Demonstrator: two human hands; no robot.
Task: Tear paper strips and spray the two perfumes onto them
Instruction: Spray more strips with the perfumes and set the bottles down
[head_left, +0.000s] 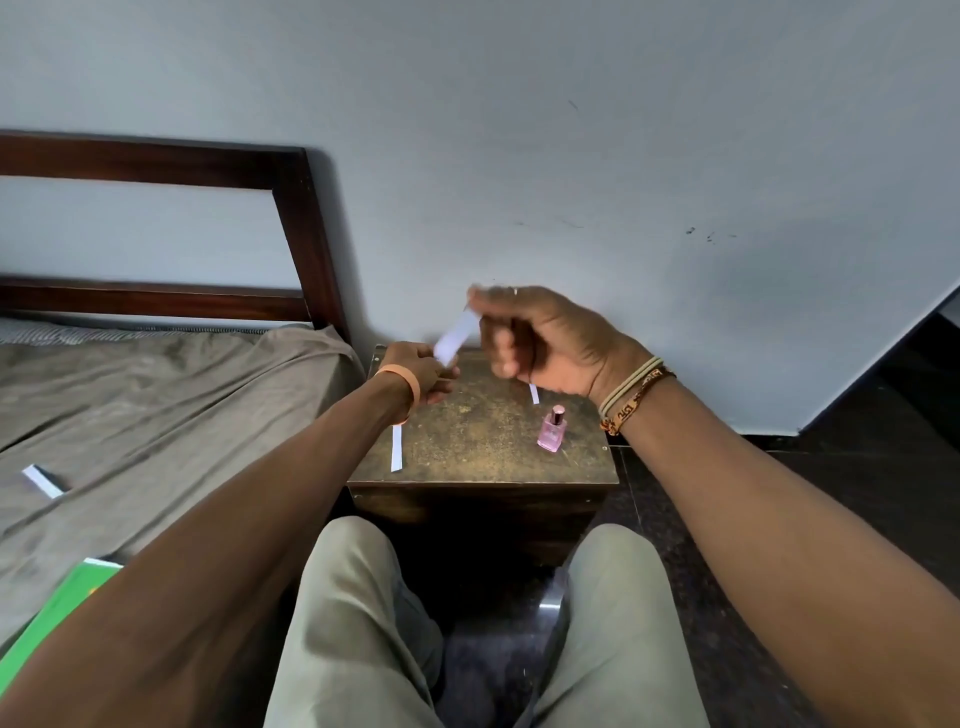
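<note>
My left hand (418, 376) pinches the lower end of a white paper strip (457, 332), which slants up to the right above the small wooden table (467, 447). My right hand (545, 338) hovers just right of the strip. Its fingers curl round a pale, blurred thing that looks like a small clear perfume bottle (501, 348), with the forefinger on top near the strip's upper end. A pink perfume bottle (552, 430) stands upright on the table's right side. Two more strips lie on the table, one at the left edge (397, 449) and one partly under my right hand (534, 393).
A bed with a brown sheet (156, 415) and a dark wooden headboard (306, 234) is on the left. On it lie another paper strip (41, 480) and a green book (57, 608). The table stands against the wall, my knees just before it.
</note>
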